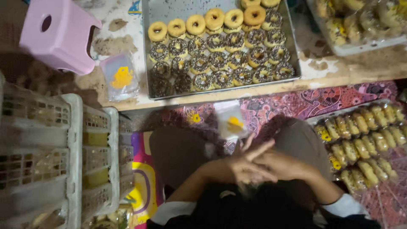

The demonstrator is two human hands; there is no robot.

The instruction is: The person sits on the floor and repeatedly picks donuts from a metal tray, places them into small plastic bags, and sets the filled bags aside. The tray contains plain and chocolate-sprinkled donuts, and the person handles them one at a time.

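Hands met over my lap, my left hand (243,163) laid across my right hand (282,165), fingers (258,149) spread and loose, grasping nothing that I could see. Just beyond them a small clear plastic bag (230,121) with a yellow print lay on the patterned cloth (322,99), near my knees and apart from both hands. I judged that bag to be very light, thin and slippery, limp enough to fold on itself, so its open top edge seemed the best place to pinch it.

On the low worktop (127,91) ahead sat a metal tray (148,51) packed with doughnuts (218,59), most sprinkled, a few plain at the back; they looked soft and easily marked, better lifted by the sides. A stack of similar bags (120,76) rested left of the tray, beside a pink stool (57,36). White crates (72,148) closed in my left side, and bagged doughnuts (364,140) crowded the right. Open room was mainly the strip of cloth between my knees and the worktop's edge.
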